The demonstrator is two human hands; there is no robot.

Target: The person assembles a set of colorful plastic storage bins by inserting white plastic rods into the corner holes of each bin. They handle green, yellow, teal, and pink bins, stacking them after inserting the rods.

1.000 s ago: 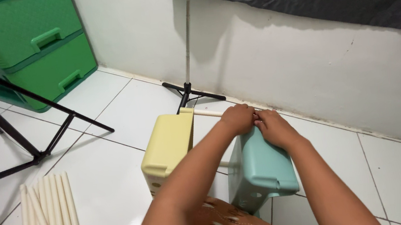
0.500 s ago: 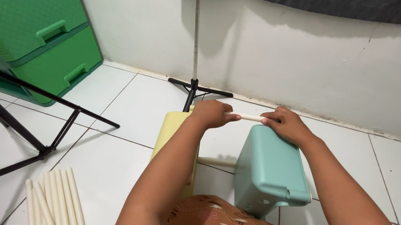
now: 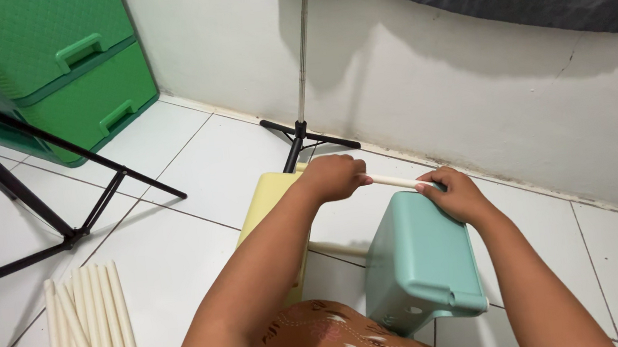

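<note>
Left hand (image 3: 334,177) and right hand (image 3: 457,191) clamped on cream rod (image 3: 395,181); keep rod level between yellow panel (image 3: 270,209) and teal panel (image 3: 421,257).

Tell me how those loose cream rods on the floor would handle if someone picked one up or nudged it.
The cream rods look straight and unbent, so probably stiff. They are round and lie loose on smooth white tile, so a nudge would likely send one rolling. They seem slim, plain plastic, so likely light.

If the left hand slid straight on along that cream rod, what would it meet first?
Most likely the right hand, gripping the cream rod at the teal bin's top corner. The left hand has only bare rod before it.
</note>
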